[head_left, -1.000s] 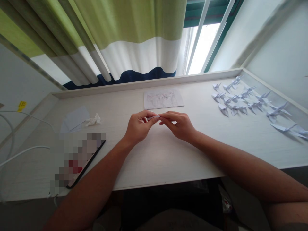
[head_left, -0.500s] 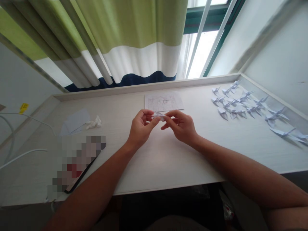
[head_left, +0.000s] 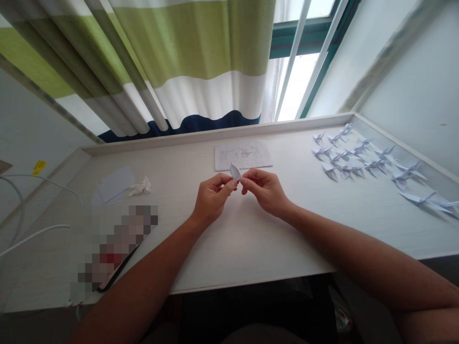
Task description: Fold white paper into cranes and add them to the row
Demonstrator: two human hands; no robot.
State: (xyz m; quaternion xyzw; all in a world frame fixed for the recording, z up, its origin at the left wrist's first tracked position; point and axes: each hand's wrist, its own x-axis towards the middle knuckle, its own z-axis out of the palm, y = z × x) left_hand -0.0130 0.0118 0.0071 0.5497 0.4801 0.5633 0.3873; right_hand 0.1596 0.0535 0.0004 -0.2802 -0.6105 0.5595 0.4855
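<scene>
Over the middle of the white desk, my left hand and my right hand meet at their fingertips. Both pinch a small folded piece of white paper, which stands up between them. The fingers of each hand are curled and pressed on the paper. Just behind the hands lies a printed sheet.
Several folded white paper cranes are spread at the right side of the desk. Blank paper slips and a crumpled scrap lie at the left, with a tablet nearer me. White cables run at the far left. A curtain hangs behind.
The folded paper lay level between my fingertips; now it is turned upright. My hands have drawn slightly nearer to me and closer together.
</scene>
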